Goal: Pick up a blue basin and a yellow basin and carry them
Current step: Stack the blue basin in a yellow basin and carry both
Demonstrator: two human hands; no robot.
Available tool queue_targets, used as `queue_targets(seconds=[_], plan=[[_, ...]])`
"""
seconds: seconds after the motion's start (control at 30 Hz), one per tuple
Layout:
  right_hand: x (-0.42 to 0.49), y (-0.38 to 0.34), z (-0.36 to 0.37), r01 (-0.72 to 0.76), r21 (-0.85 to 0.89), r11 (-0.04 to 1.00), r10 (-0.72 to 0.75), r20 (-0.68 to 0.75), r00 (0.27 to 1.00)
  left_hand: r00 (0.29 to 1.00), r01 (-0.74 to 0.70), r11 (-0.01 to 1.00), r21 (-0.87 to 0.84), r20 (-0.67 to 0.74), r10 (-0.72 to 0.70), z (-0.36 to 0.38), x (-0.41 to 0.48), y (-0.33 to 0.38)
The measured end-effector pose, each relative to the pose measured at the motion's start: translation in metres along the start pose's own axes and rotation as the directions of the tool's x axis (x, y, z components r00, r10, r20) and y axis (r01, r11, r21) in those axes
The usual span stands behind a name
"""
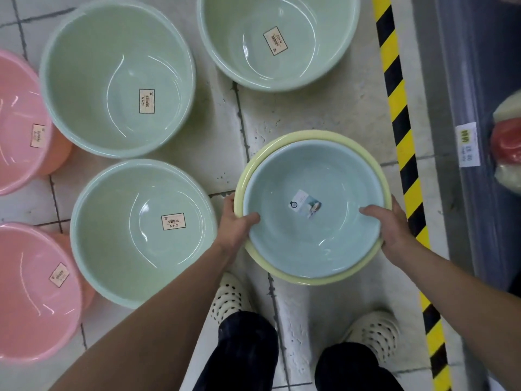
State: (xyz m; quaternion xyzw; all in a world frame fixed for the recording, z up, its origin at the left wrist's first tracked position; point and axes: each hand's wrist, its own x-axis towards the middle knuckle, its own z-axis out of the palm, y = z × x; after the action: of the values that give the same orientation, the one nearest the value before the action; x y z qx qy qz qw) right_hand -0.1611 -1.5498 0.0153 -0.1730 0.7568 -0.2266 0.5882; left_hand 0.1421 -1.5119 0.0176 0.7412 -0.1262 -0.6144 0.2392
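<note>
Legs: the person is wearing dark navy trousers (248, 351).
Feet: cream clogs (229, 297) are covering both feet, round holes dotting the uppers.
Arms: forearms (169, 300), left hand (236, 221) and right hand (392, 227) are showing bare.

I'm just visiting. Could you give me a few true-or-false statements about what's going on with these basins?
The blue basin sits nested inside the yellow basin. True.
Only one hand holds the pair. False: the left hand and the right hand grip opposite sides of the rims.
Three green basins stand on the tiled floor. True.
The pink basins lie right of the striped tape. False: they are at the far left.
</note>
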Motion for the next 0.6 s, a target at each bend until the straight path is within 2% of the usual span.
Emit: queue_targets(seconds=[0.23,0.37,0.47,0.6], plan=[[-0.019,-0.012,0.003,0.000,0.018,1.000,-0.001,0.042,0.999,0.999,0.009,0.998,-0.069,0.034,-0.006,-0.011,-0.007,0.017],[-0.055,-0.035,0.004,0.043,-0.047,0.998,-0.037,0.110,0.993,0.999,-0.015,0.997,-0.079,0.051,0.019,-0.034,-0.038,0.024],[-0.089,-0.062,0.011,0.097,-0.082,0.992,-0.083,0.165,0.983,0.999,-0.036,0.988,-0.152,0.019,0.040,-0.056,-0.074,0.029],[-0.143,-0.103,0.036,0.185,-0.175,0.967,-0.132,0.278,0.951,0.994,-0.080,0.959,-0.273,-0.093,0.056,-0.090,-0.127,0.034]])
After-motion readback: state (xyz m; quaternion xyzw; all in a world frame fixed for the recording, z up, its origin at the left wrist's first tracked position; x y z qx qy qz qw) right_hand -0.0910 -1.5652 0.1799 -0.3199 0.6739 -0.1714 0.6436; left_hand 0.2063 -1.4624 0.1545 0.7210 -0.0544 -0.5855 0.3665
